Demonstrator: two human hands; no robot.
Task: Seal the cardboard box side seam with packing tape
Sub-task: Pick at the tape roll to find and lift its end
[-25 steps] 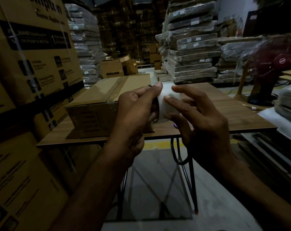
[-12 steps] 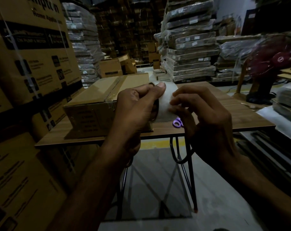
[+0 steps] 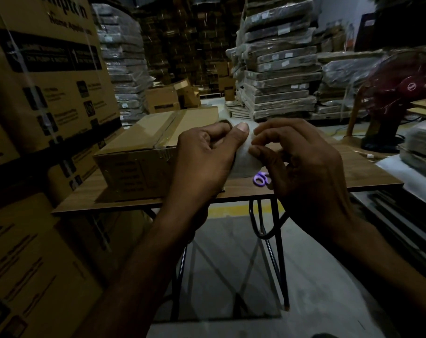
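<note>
Head view: left hand (image 3: 202,157) grips tape roll (image 3: 243,159); right-hand fingers (image 3: 263,152) apparently pinch its surface.

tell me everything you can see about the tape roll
The tape roll is whitish and looks like clear packing tape wound thick. It is held up in the air in front of the table edge, not resting on anything. The left hand grips it from the left, thumb laid across its top. The right hand's fingertips pick at its outer face, as if hunting the loose end. Most of the roll is hidden by both hands.
</note>
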